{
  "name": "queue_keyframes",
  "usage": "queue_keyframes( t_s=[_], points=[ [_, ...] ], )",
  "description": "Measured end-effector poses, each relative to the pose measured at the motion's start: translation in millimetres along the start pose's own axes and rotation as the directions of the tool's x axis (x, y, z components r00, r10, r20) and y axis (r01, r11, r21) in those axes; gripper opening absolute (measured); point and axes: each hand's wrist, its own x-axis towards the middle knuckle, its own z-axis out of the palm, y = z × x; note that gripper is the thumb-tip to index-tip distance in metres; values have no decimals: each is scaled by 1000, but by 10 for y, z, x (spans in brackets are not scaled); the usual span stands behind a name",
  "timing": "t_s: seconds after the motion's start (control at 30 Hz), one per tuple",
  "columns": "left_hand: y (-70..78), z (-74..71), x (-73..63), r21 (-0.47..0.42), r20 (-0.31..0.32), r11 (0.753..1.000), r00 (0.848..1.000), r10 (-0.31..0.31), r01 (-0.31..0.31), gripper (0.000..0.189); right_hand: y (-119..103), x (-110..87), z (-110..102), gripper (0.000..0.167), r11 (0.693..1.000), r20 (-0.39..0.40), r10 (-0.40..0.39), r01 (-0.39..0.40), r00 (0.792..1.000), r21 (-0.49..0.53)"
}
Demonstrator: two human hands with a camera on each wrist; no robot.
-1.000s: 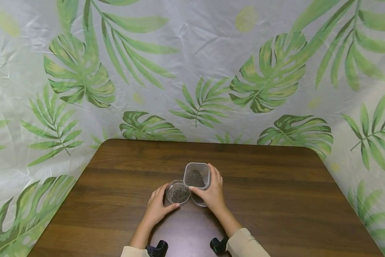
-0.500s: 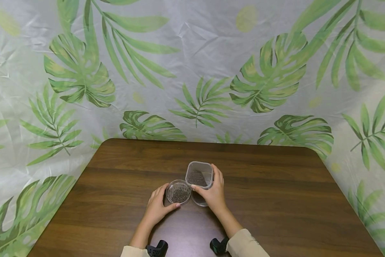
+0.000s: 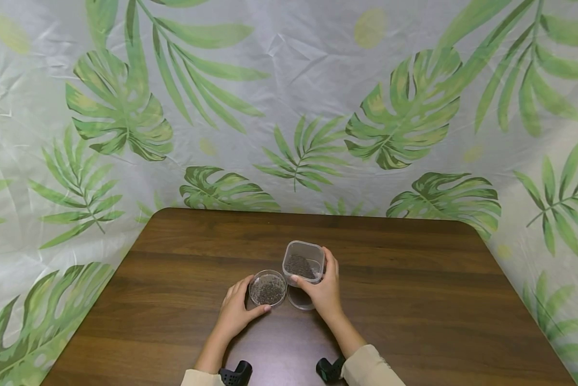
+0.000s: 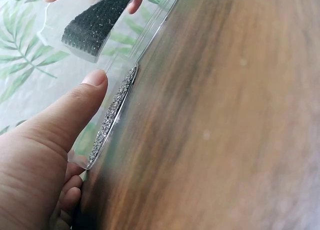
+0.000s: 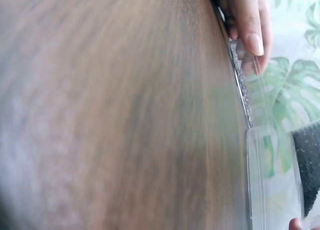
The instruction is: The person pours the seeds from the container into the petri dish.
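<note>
My left hand [image 3: 237,310] holds a clear round petri dish [image 3: 267,288] at its left side, thumb in front and fingers behind. Dark, soil-like grains lie in that dish on the table; in the left wrist view they form a thin layer [image 4: 112,117]. My right hand [image 3: 324,292] grips a clear square plastic tub [image 3: 318,265] by its right side, raised and tilted over the table. Dark grains [image 3: 299,266] are heaped inside it. Partly hidden under the tub and right hand, a second clear round dish [image 3: 298,300] stands against the first one's right side.
The dishes stand on a brown wooden table [image 3: 405,300] with rounded far corners. Behind and beside it hangs a pale sheet [image 3: 313,80] printed with green leaves. Each wrist wears a black camera mount [image 3: 238,372].
My right hand has moved the tub slightly to the right and back, away from the filled dish. The left hand and both dishes have stayed in place.
</note>
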Motion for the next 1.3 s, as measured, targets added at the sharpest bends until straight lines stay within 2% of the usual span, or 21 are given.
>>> queue_keyframes(
  t_s=[0.17,0.47,1.3],
  points=[
    [-4,3,1,4,-7,1000,1000,6,-6,87,-118,-13,-24,90,1000,-19,20,-19,1000,8],
    [-6,5,-3,-2,0,1000,1000,1,-1,88,-98,-10,-78,89,998,-25,45,-44,999,55],
    [17,-9,0,14,1,1000,1000,-10,10,87,-53,-21,-278,89,999,-107,-17,20,994,25]
  ],
)
